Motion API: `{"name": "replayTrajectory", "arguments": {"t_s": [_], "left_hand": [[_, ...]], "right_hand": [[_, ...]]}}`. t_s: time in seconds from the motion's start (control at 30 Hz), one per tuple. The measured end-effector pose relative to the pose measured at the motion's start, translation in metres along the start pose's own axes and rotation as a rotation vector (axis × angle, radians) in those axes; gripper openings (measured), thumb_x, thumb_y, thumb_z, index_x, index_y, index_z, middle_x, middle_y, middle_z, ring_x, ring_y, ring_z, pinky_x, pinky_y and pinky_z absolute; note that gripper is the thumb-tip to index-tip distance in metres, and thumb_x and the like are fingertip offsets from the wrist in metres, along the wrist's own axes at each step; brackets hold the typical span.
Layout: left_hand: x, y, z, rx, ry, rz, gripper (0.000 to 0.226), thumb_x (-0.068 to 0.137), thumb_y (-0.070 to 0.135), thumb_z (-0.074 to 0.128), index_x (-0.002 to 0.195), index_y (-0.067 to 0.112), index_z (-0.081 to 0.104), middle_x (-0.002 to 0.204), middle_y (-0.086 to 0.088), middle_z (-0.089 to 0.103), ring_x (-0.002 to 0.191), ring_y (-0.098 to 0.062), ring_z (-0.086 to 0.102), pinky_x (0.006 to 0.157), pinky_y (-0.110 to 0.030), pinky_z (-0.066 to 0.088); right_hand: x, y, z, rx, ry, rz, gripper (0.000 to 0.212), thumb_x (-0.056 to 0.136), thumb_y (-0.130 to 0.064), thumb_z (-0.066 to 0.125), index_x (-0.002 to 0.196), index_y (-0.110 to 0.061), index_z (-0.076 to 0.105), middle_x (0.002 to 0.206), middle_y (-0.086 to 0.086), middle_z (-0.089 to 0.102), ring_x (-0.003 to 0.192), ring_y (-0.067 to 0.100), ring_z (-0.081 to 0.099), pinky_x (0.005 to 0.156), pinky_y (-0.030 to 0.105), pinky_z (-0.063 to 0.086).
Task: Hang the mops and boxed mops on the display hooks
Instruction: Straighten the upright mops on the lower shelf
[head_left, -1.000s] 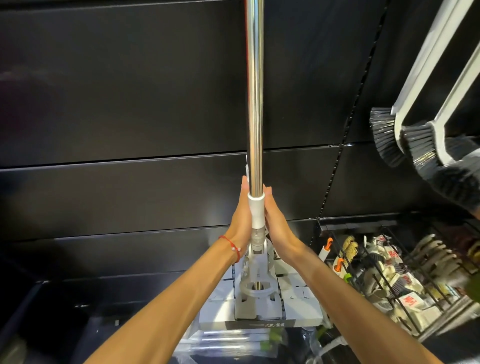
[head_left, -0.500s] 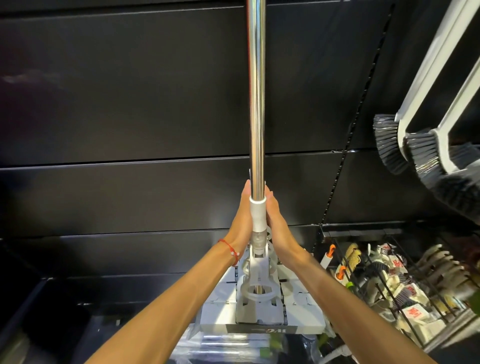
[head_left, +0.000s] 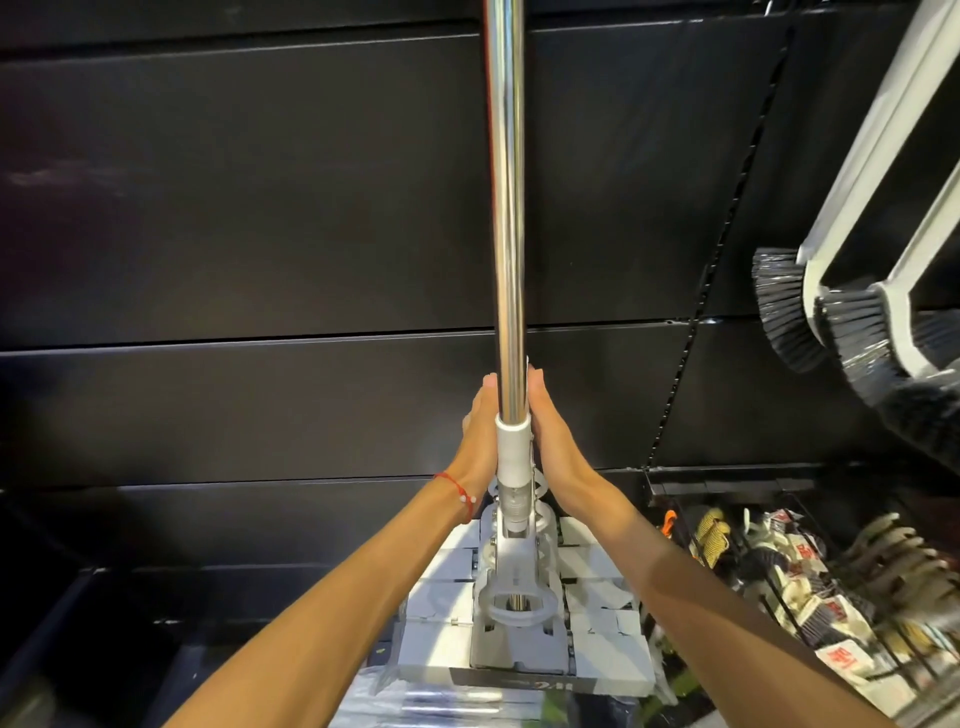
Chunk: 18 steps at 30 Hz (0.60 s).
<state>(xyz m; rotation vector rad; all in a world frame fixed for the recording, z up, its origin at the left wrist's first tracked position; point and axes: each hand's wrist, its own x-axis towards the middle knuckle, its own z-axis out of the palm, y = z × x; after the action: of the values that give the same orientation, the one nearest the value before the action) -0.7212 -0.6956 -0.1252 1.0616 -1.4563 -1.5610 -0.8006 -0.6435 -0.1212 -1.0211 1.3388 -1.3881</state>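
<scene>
Left grip (head_left: 480, 441) and right grip (head_left: 556, 447), fingers straight, pressed the mop (head_left: 506, 208) between flat palms — head below them, top above, unseen. Even pressure and a straight lift would guard against slipping.

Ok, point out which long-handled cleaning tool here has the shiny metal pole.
The mop, pressed between the left hand and right hand at centre. Its pole is chrome; the brushes hanging at right have white handles.
</scene>
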Motion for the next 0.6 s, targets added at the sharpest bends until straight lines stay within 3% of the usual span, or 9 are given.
{"name": "replayTrajectory", "arguments": {"t_s": [0.07,0.17,0.23,0.3,0.37,0.47,0.53,0.6], "left_hand": [[-0.010,0.010,0.004,-0.113,-0.066,-0.005,0.034,0.112,0.041,0.032,0.125,0.031,0.061,0.121,0.008,0.069,0.109,-0.001,0.067,0.105,-0.026,0.052],[-0.023,0.019,0.007,-0.223,-0.167,-0.038,0.038,0.113,0.039,0.025,0.127,0.027,0.058,0.133,-0.003,0.065,0.113,-0.010,0.065,0.115,-0.034,0.043],[-0.025,0.020,0.008,-0.254,-0.179,-0.025,0.040,0.113,0.037,0.024,0.133,0.024,0.055,0.136,-0.005,0.062,0.107,-0.008,0.068,0.112,-0.032,0.044],[-0.022,0.016,0.008,-0.276,-0.190,-0.017,0.042,0.114,0.034,0.022,0.142,0.018,0.050,0.130,-0.001,0.063,0.097,-0.001,0.071,0.097,-0.019,0.052],[-0.022,0.017,0.008,-0.296,-0.193,-0.027,0.047,0.114,0.034,0.022,0.150,0.015,0.045,0.142,-0.004,0.058,0.108,-0.006,0.070,0.094,-0.016,0.052],[-0.022,0.016,0.008,-0.314,-0.165,-0.038,0.050,0.114,0.036,0.021,0.154,0.014,0.040,0.156,-0.008,0.047,0.140,-0.023,0.051,0.117,-0.033,0.041],[-0.022,0.014,0.009,-0.353,-0.142,-0.052,0.051,0.113,0.039,0.023,0.154,0.016,0.042,0.156,-0.008,0.049,0.143,-0.024,0.048,0.124,-0.043,0.031],[-0.021,0.011,0.005,-0.404,-0.128,-0.056,0.054,0.110,0.049,0.030,0.151,0.018,0.048,0.151,-0.005,0.055,0.140,-0.021,0.051,0.125,-0.045,0.030]], "right_hand": [[-0.003,0.000,0.001,-0.002,0.023,-0.007,0.077,0.093,-0.085,0.033,0.158,-0.045,0.036,0.161,-0.016,0.044,0.149,0.001,0.038,0.128,0.040,0.027],[-0.007,-0.004,0.001,0.022,0.014,-0.042,0.040,0.101,-0.067,0.025,0.126,-0.057,0.054,0.123,-0.035,0.063,0.113,-0.022,0.057,0.102,0.009,0.038],[-0.011,-0.008,0.003,0.022,0.010,-0.052,0.041,0.103,-0.063,0.023,0.126,-0.052,0.055,0.120,-0.033,0.062,0.109,-0.021,0.057,0.099,0.010,0.037],[-0.009,-0.005,0.003,0.030,0.014,-0.057,0.045,0.105,-0.062,0.021,0.136,-0.047,0.050,0.124,-0.032,0.059,0.110,-0.022,0.054,0.102,0.011,0.036],[-0.009,-0.005,0.006,0.042,0.006,-0.052,0.043,0.107,-0.059,0.021,0.136,-0.046,0.049,0.122,-0.033,0.059,0.106,-0.025,0.055,0.099,0.007,0.037],[-0.011,-0.008,0.008,0.043,0.020,-0.066,0.037,0.109,-0.053,0.021,0.130,-0.047,0.051,0.119,-0.032,0.060,0.098,-0.029,0.058,0.086,-0.004,0.042],[-0.011,-0.007,0.007,0.056,0.016,-0.079,0.049,0.105,-0.059,0.024,0.144,-0.041,0.048,0.134,-0.026,0.059,0.115,-0.023,0.055,0.103,0.003,0.040],[-0.013,-0.007,0.007,0.015,0.013,-0.076,0.077,0.095,-0.076,0.030,0.161,-0.036,0.032,0.160,-0.016,0.044,0.144,-0.004,0.042,0.127,0.029,0.028]]}}
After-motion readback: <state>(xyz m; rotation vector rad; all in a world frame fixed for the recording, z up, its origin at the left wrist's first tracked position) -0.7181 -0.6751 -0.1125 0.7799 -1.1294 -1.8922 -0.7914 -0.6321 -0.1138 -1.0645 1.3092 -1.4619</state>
